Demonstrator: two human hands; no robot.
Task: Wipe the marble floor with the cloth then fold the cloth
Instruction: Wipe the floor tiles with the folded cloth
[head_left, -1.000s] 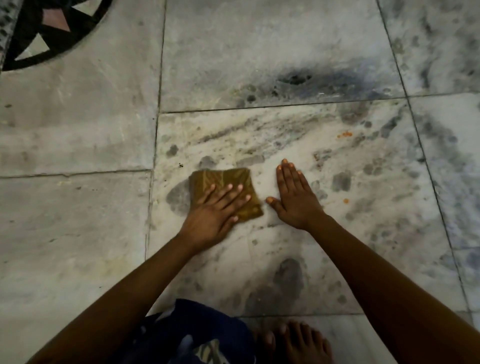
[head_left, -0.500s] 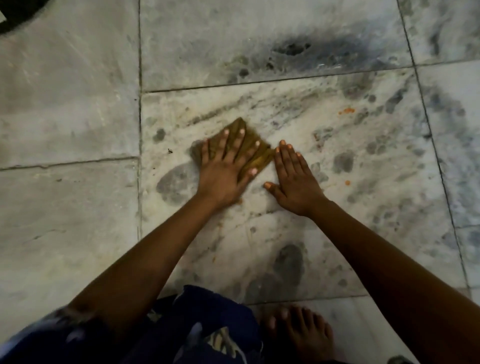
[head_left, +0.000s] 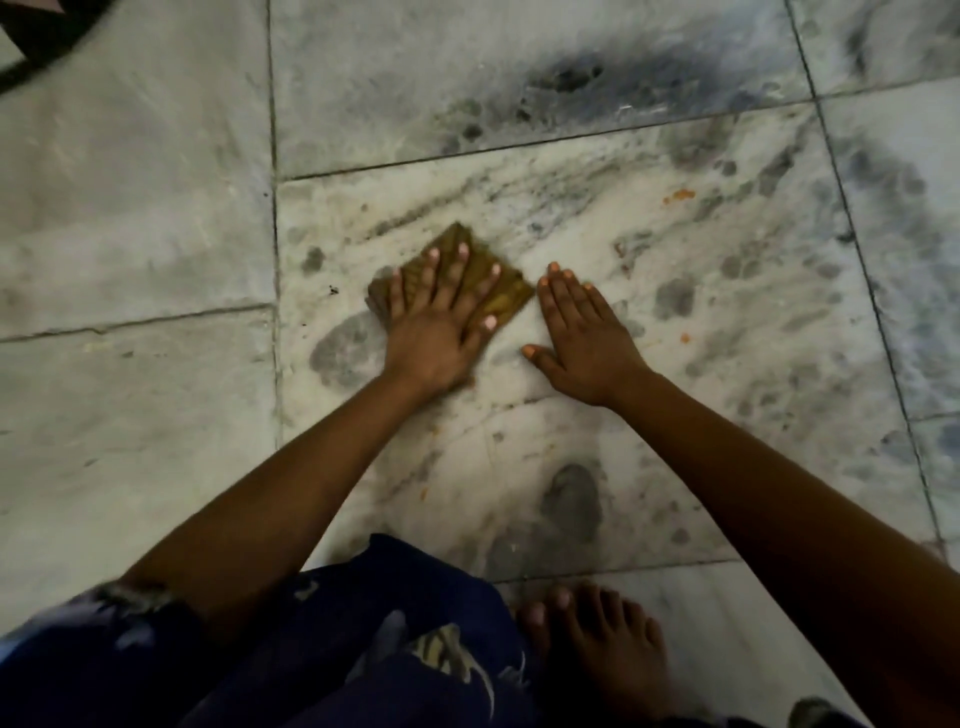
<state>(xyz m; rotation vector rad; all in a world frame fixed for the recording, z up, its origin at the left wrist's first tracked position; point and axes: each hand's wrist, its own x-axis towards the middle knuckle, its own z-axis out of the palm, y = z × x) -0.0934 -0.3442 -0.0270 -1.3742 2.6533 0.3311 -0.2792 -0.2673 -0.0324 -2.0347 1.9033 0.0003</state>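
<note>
A small folded brown cloth (head_left: 506, 296) lies on the grey-veined marble floor (head_left: 649, 249). My left hand (head_left: 439, 322) presses flat on top of it with fingers spread, covering most of it. My right hand (head_left: 582, 338) rests palm down on the bare marble just right of the cloth, fingers together, holding nothing. One corner of the cloth points away from me and its right edge nearly meets my right fingertips.
Orange specks (head_left: 679, 195) lie on the tile to the far right. Dark stains mark the slab beyond (head_left: 566, 78). My bare foot (head_left: 597, 644) and dark blue patterned clothing (head_left: 363, 639) are at the bottom. A dark inlay curves at the top-left corner (head_left: 47, 41).
My left hand has pushed the cloth away from me across the tile and turned it so a corner points forward. My right hand has stayed planted on the floor.
</note>
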